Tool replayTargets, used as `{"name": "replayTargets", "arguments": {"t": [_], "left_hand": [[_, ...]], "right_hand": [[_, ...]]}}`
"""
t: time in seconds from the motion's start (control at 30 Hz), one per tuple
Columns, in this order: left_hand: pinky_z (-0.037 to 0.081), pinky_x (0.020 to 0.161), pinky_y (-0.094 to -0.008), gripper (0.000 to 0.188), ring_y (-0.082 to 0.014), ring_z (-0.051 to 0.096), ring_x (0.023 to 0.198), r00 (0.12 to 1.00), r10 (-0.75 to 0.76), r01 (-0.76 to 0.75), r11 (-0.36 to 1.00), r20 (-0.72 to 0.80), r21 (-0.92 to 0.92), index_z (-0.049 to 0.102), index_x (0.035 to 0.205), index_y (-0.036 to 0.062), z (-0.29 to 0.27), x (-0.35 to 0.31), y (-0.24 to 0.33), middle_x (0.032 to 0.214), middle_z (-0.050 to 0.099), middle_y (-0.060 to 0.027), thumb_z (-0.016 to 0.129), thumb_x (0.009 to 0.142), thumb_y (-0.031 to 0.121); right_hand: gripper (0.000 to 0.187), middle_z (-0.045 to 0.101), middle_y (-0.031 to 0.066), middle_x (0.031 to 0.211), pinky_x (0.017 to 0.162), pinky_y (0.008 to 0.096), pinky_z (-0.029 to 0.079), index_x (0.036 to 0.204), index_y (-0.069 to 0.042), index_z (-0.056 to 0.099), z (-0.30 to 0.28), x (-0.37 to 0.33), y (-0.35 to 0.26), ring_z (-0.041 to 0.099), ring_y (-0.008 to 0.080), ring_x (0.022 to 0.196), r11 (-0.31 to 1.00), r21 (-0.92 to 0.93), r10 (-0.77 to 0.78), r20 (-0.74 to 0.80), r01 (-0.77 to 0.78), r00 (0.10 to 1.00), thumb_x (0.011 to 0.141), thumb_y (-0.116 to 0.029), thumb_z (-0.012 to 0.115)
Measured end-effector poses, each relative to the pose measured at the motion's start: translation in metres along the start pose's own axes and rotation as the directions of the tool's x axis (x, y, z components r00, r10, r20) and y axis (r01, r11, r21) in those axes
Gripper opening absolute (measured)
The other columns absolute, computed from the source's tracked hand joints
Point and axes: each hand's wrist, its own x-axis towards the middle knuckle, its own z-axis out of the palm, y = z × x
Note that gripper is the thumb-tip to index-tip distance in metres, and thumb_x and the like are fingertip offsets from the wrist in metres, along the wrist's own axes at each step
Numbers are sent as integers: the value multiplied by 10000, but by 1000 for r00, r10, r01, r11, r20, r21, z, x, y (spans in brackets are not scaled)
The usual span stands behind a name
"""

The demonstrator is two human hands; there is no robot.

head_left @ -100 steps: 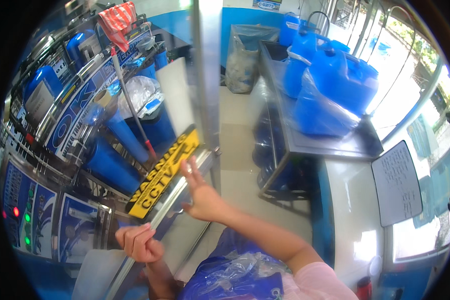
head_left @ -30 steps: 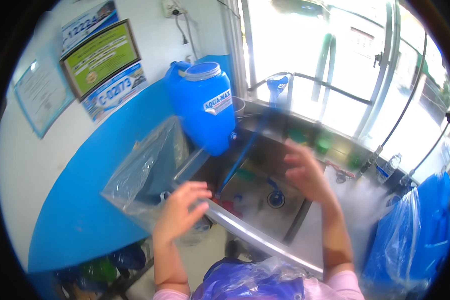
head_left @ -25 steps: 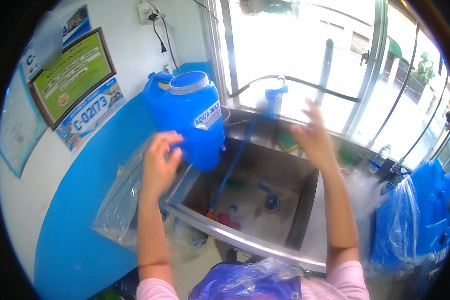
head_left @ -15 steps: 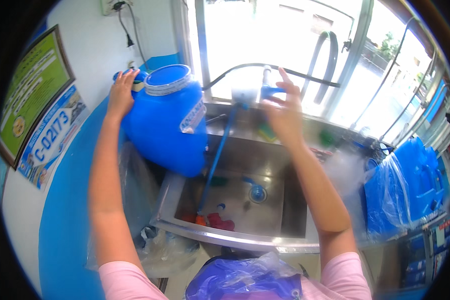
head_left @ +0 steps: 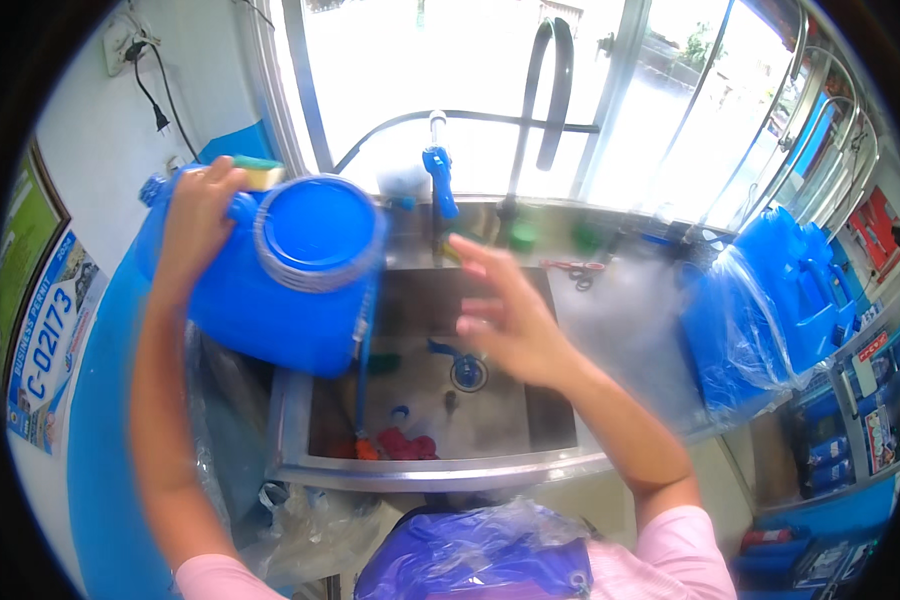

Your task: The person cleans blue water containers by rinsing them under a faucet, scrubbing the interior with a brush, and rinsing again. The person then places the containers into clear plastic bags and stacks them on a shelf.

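Note:
My left hand (head_left: 205, 210) is closed on the handle at the top of a blue plastic water jug (head_left: 270, 325) with a wide round blue lid (head_left: 320, 225). A yellow-and-green sponge (head_left: 262, 175) shows by the fingertips; whether they also press on it, I cannot tell. The jug leans over the left side of a steel sink (head_left: 500, 430), lid tilted toward me. Above the sink, my right hand (head_left: 505, 315) holds nothing, its fingers spread. Beyond it stands a faucet with a blue lever (head_left: 438, 180).
Inside the sink lie a red cloth (head_left: 408, 445), an orange-ended blue stick (head_left: 366, 448) and a blue piece at the drain (head_left: 467, 373). Scissors (head_left: 580, 272) rest right of the basin. Farther right stand plastic-wrapped blue jugs (head_left: 745, 310). Power cords (head_left: 158, 110) hang on the left wall.
My right hand has drawn back from beside the faucet to over the basin. The jug has tipped toward me, showing more of its lid. The whole view has shifted.

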Motion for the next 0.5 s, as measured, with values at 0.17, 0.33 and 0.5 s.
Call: {"name": "replayTargets", "arguments": {"t": [0.17, 0.33, 0.5], "left_hand": [[459, 726, -431, 129, -349, 603, 807, 996, 68, -64, 995, 60, -80, 585, 840, 36, -4, 22, 66, 851, 567, -130, 619, 718, 15], [491, 706, -421, 107, -310, 620, 776, 1000, 3, -5, 997, -30, -78, 615, 848, 69, 19, 21, 139, 868, 580, -98, 597, 745, 43], [496, 684, -392, 85, -264, 622, 754, 997, -49, 40, 987, -57, -153, 607, 812, 86, 46, 8, 225, 857, 561, -76, 603, 728, 85]], "right_hand": [[969, 259, 150, 1482, 939, 418, 477, 1532, -198, 97, 30, -35, 3, 394, 360, 1290, 971, 178, 153, 58, -161, 986, 800, -152, 730], [1135, 223, 198, 1502, 946, 429, 473, 1526, -107, -27, 32, -72, 28, 409, 347, 1293, 977, 196, 142, -296, -86, 945, 749, -177, 798], [1116, 322, 163, 1438, 971, 409, 466, 1518, -127, 0, 3, -132, 76, 467, 289, 1255, 976, 166, 197, -421, -138, 885, 725, -22, 778]]}}
